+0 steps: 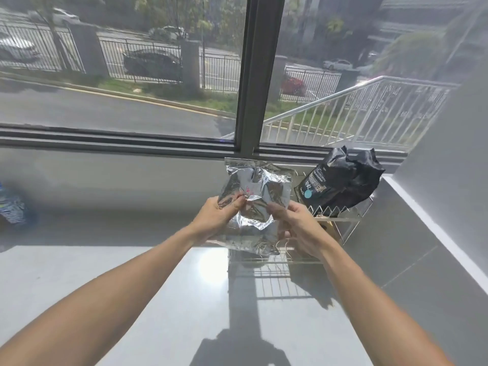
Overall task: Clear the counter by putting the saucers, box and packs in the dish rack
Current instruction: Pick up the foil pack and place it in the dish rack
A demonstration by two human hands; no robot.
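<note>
Counter (158, 286): both hands grip silver pack (254, 196); black pack (340, 180) lettering unreadable.

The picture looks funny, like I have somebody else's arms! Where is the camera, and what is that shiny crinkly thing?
The camera sits on a person's head and looks down, so you see their arms as if they were yours. The left hand and the right hand both hold a silver pack, a crinkly foil bag. They hold it over a wire dish rack that stands on a grey counter by a big window. A black pack already sits in the rack. At the far left edge lies something blue, too blurry to name. Outside you can see a road, fences and cars.
</note>
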